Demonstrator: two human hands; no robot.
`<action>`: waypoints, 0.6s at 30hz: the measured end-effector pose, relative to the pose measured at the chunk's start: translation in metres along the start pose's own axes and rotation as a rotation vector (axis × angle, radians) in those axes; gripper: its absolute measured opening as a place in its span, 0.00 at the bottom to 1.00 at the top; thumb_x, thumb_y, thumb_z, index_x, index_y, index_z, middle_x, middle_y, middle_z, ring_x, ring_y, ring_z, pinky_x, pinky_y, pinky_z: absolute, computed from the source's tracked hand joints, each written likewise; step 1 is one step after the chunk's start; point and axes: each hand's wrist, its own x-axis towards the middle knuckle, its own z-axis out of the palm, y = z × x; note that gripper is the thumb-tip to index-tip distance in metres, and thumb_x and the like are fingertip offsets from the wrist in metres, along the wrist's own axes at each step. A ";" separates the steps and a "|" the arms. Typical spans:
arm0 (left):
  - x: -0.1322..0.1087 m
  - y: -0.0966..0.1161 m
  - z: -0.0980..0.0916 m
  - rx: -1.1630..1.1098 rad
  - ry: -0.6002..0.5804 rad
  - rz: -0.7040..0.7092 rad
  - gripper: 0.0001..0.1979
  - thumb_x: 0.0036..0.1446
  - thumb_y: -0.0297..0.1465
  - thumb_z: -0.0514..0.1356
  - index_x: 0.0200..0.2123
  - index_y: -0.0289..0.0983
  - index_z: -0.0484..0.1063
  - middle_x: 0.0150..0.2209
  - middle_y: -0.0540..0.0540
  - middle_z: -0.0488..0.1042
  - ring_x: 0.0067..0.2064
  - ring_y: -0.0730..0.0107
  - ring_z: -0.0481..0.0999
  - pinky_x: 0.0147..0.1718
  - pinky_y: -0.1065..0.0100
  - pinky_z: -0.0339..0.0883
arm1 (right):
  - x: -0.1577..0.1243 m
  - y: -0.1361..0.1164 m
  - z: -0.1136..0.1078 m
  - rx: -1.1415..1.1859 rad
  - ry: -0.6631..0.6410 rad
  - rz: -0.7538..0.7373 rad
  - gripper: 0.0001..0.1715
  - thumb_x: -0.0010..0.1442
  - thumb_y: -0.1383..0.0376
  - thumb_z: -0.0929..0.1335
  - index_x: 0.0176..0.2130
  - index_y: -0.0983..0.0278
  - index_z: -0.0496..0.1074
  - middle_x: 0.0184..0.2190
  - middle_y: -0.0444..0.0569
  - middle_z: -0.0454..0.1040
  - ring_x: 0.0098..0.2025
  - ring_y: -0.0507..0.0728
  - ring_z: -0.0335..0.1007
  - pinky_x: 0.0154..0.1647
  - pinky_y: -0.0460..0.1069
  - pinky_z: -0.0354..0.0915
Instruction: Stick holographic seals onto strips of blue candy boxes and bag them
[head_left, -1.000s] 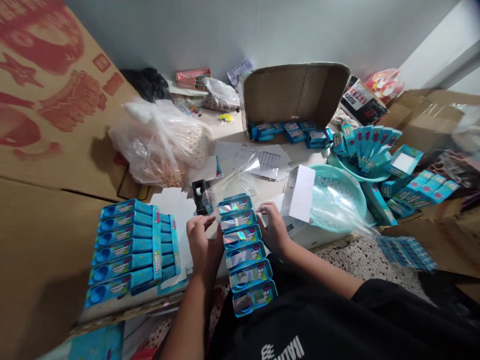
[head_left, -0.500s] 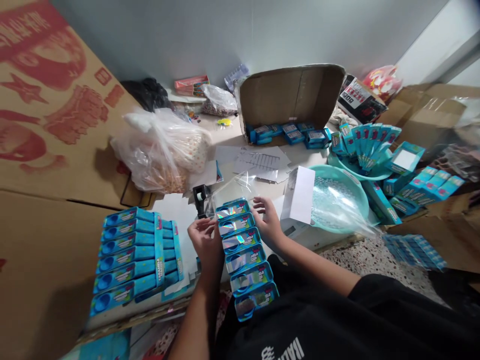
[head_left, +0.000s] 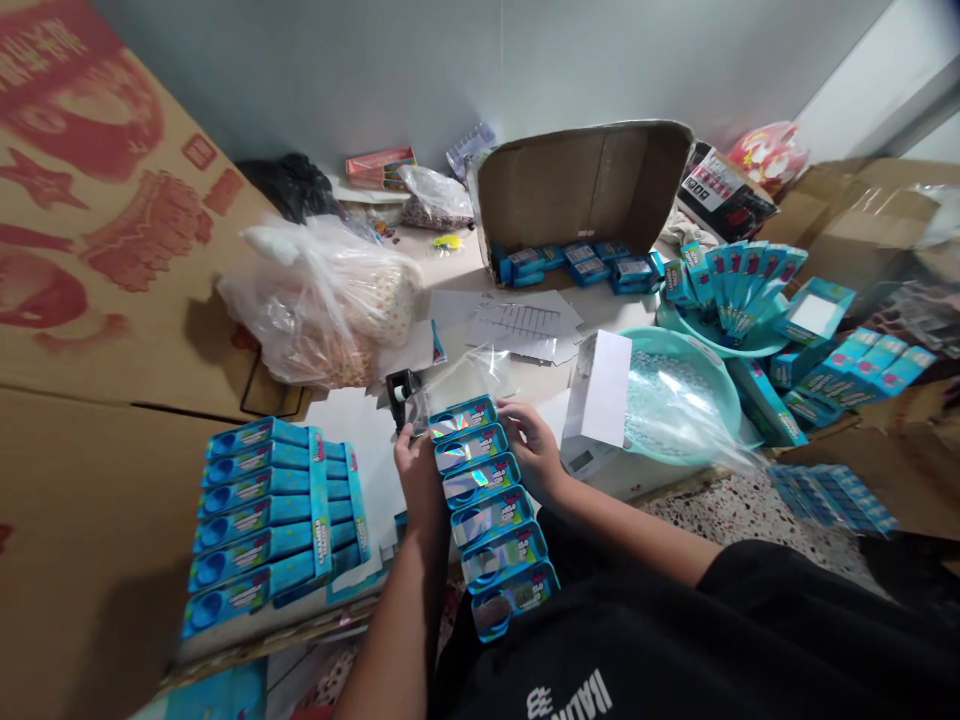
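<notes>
A column of several small blue boxes point(head_left: 491, 515) under clear film runs from the table edge toward my body. My left hand point(head_left: 416, 470) is against the far left side of the column, its fingers partly hidden by it. On the opposite side my right hand point(head_left: 534, 450) has curled fingers touching the far right edge. Loose clear plastic point(head_left: 476, 372) extends beyond the top box. Just past my left fingers stands a black tape dispenser point(head_left: 401, 392).
Stacked blue boxes point(head_left: 259, 510) stand at left, behind them a plastic bag point(head_left: 330, 300). An open carton point(head_left: 585, 190) holds more boxes. At right are a white box point(head_left: 598, 388) and a turquoise basin point(head_left: 679, 395).
The far end of the column has shifted slightly left. My left fingers have drawn in against its side, and my right fingers are more curled.
</notes>
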 end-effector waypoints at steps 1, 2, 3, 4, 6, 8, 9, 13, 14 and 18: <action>0.001 -0.001 0.000 -0.002 0.013 -0.013 0.27 0.50 0.41 0.62 0.52 0.38 0.63 0.35 0.48 0.75 0.34 0.65 0.76 0.33 0.64 0.70 | 0.000 0.000 0.000 0.002 -0.002 0.000 0.09 0.67 0.60 0.64 0.43 0.60 0.72 0.49 0.54 0.74 0.53 0.59 0.72 0.52 0.55 0.71; 0.001 -0.002 0.000 -0.002 0.029 -0.024 0.26 0.49 0.41 0.62 0.50 0.38 0.63 0.35 0.49 0.74 0.33 0.67 0.75 0.33 0.66 0.70 | 0.000 -0.001 0.000 0.010 -0.008 0.004 0.09 0.67 0.60 0.64 0.42 0.60 0.72 0.49 0.54 0.75 0.53 0.59 0.72 0.51 0.55 0.71; 0.002 -0.003 -0.001 0.005 0.046 -0.029 0.24 0.49 0.41 0.62 0.47 0.38 0.64 0.33 0.50 0.73 0.32 0.68 0.74 0.32 0.66 0.69 | 0.000 -0.001 0.000 0.019 -0.017 0.011 0.09 0.67 0.60 0.64 0.43 0.60 0.71 0.49 0.54 0.75 0.52 0.59 0.72 0.51 0.55 0.71; 0.002 -0.005 -0.001 0.015 0.064 -0.029 0.22 0.48 0.41 0.62 0.44 0.38 0.65 0.32 0.51 0.72 0.31 0.69 0.73 0.32 0.67 0.68 | 0.000 0.000 0.000 0.025 -0.023 0.022 0.09 0.67 0.60 0.65 0.44 0.60 0.71 0.49 0.53 0.75 0.52 0.59 0.73 0.51 0.55 0.71; 0.001 -0.008 -0.002 0.044 0.089 -0.027 0.18 0.48 0.42 0.63 0.38 0.38 0.65 0.29 0.53 0.69 0.30 0.71 0.70 0.31 0.68 0.66 | 0.000 0.001 0.000 0.023 -0.022 0.040 0.11 0.66 0.60 0.65 0.48 0.60 0.69 0.48 0.53 0.75 0.51 0.58 0.73 0.52 0.56 0.71; 0.001 -0.011 -0.004 0.077 0.088 -0.025 0.16 0.47 0.42 0.63 0.34 0.38 0.65 0.27 0.53 0.69 0.28 0.71 0.68 0.30 0.68 0.64 | -0.002 0.003 0.000 0.010 -0.008 0.044 0.17 0.66 0.60 0.66 0.53 0.59 0.66 0.48 0.52 0.76 0.50 0.58 0.74 0.54 0.56 0.70; 0.001 -0.012 -0.004 0.095 0.081 -0.024 0.15 0.47 0.41 0.63 0.33 0.38 0.66 0.27 0.53 0.69 0.28 0.71 0.67 0.29 0.68 0.63 | -0.003 0.004 0.000 0.003 -0.003 0.044 0.19 0.66 0.60 0.66 0.56 0.59 0.65 0.47 0.52 0.76 0.50 0.58 0.74 0.54 0.57 0.70; -0.001 -0.010 -0.007 0.155 0.097 -0.016 0.12 0.44 0.38 0.64 0.29 0.39 0.67 0.24 0.52 0.70 0.28 0.69 0.67 0.28 0.68 0.61 | -0.008 0.006 0.000 -0.016 0.003 0.057 0.21 0.66 0.60 0.65 0.57 0.59 0.67 0.48 0.53 0.77 0.50 0.58 0.74 0.54 0.56 0.70; -0.002 -0.009 -0.007 0.164 0.116 -0.019 0.12 0.43 0.38 0.64 0.28 0.39 0.67 0.24 0.53 0.69 0.28 0.68 0.67 0.28 0.68 0.61 | -0.009 0.005 0.000 -0.011 0.007 0.053 0.20 0.66 0.60 0.65 0.57 0.59 0.68 0.48 0.53 0.77 0.50 0.58 0.74 0.54 0.56 0.70; -0.015 -0.002 -0.006 0.143 0.179 -0.037 0.15 0.41 0.41 0.63 0.29 0.39 0.65 0.21 0.54 0.68 0.25 0.68 0.68 0.25 0.68 0.60 | -0.014 0.000 0.000 0.044 0.007 0.032 0.19 0.67 0.63 0.65 0.56 0.57 0.71 0.48 0.51 0.76 0.50 0.58 0.74 0.55 0.55 0.69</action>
